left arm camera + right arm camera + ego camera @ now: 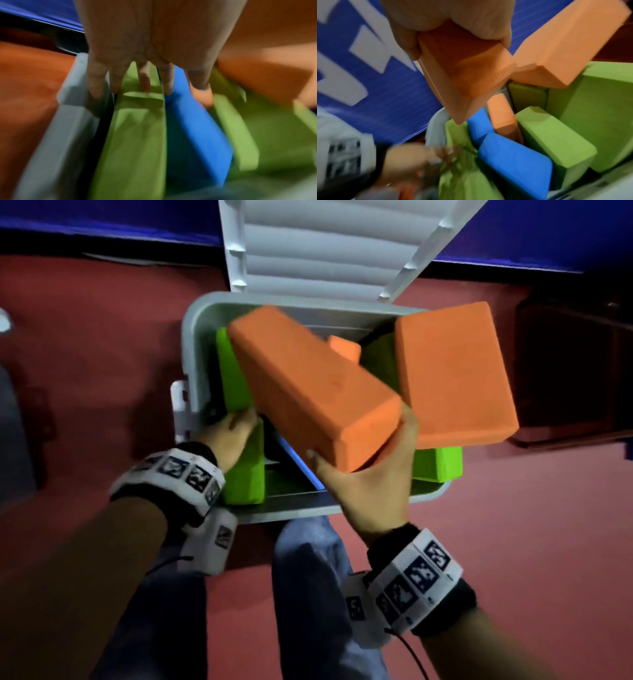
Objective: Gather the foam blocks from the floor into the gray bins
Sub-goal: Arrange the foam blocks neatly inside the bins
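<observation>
A: Nearest to us, we record the right hand (368, 474) clamped on the near end of an orange block (308, 385); the thumb sits on its left edge and the fingers wrap its right side. The right wrist view confirms the grip (447, 27) around that block (462, 75), which hangs tilted over the gray bin (191, 344).

B: And the left hand (227, 433)?

A: We find it left of the right hand, inside the bin's near left corner, resting against a green block (245, 470) that stands on edge there. In the left wrist view its fingers (145, 81) point straight down, spread, reaching the top of that green block (135, 135); the picture is blurred, so we cannot tell whether they press or merely touch.

B: Beyond the hands?

A: Just past the left fingers we note a second green block (233, 371) along the bin's left wall. Between the hands lies a blue block (301, 463), partly under the held one. To the right of the right hand, a second orange block (455, 374) leans on the bin's right rim, over a green block (438, 463). Farthest, the white lid (325, 248) stands open. The bin sits on the red floor (513, 525).
</observation>
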A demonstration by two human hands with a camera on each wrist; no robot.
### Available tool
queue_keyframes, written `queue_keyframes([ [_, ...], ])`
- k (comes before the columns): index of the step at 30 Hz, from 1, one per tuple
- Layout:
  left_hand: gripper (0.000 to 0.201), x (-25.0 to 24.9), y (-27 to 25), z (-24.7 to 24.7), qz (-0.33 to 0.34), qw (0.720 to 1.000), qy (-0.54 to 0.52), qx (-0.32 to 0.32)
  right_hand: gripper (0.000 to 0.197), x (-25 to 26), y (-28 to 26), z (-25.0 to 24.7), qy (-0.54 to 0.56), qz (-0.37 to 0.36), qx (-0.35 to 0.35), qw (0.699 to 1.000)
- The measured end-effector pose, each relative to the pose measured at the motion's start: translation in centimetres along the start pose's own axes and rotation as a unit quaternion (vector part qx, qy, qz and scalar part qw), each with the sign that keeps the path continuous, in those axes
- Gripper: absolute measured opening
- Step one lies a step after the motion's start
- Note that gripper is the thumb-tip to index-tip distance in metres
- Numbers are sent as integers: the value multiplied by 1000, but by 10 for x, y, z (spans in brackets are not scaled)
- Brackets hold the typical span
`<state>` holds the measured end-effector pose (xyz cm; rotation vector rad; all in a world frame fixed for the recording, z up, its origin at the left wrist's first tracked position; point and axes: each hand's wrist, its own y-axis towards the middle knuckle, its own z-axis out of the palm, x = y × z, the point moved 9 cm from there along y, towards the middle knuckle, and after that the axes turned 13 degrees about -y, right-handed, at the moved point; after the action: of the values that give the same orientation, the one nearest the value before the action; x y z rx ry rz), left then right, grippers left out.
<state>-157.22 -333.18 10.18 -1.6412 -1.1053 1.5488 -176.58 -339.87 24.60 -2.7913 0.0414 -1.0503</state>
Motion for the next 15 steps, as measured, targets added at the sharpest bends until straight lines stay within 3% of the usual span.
queue_keyframes([
  [2,78,-19,-24,-19,-62,968,-242,34,86,23,-11,21,-63,-48,7,997],
  [4,91,-34,-45,-24,-100,930,-334,112,86,45,-27,45,-100,-106,39,989],
  [6,97,-37,-59,-35,-75,952,-281,100,82,59,-46,68,-70,-170,122,975],
  [8,98,-44,-64,-53,28,989,-144,-28,63,55,-56,83,-26,-189,204,960],
  [9,91,-48,-71,-60,91,990,-22,-108,53,44,-55,86,-16,-166,220,961],
  [10,87,-61,-81,-66,157,964,87,-194,47,24,-49,88,-18,-119,212,970],
  [11,98,-65,-79,-63,177,965,93,-170,47,-2,-42,89,-36,-56,189,980],
  [13,117,-58,-66,-63,144,988,38,-34,58,-57,-29,97,-136,55,164,976],
  [14,119,-55,-64,-69,147,987,63,-27,66,-83,-24,104,-208,99,186,955],
  [15,120,-55,-60,-85,151,980,117,-62,73,-106,-21,112,-267,136,222,928],
])
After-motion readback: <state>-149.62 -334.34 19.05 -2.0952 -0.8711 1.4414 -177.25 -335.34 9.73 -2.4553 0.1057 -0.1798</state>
